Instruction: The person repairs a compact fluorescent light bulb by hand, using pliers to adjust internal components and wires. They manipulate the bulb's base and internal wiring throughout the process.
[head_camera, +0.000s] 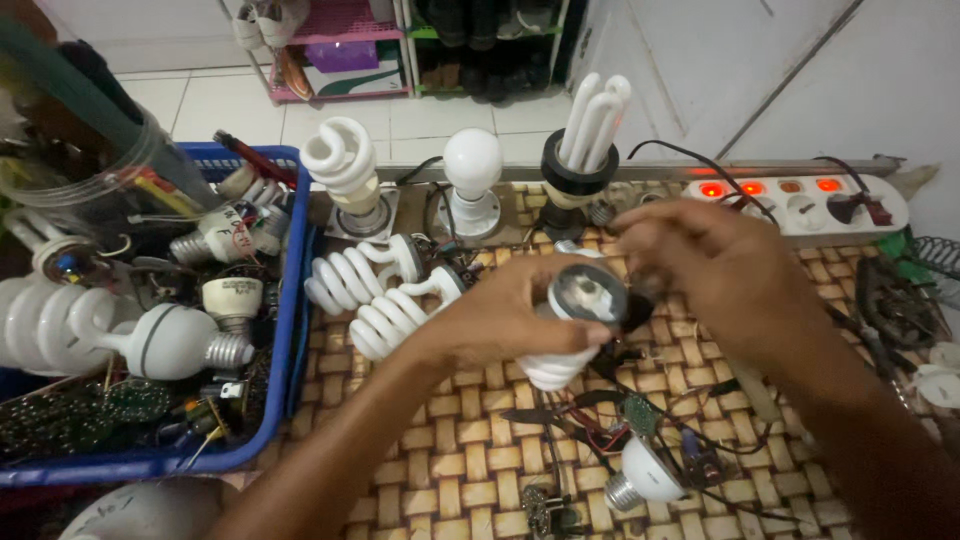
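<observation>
Two hands meet at mid-frame above the woven-pattern bench (440, 470). The left hand (500, 320) grips a spiral lamp (565, 335), base toward the camera, tubes pointing down. The right hand (725, 265) is curled with fingertips pinching at the lamp's base. Two more spiral lamps (375, 295) lie just left; a blue crate (285, 330) of bulbs fills the left side.
</observation>
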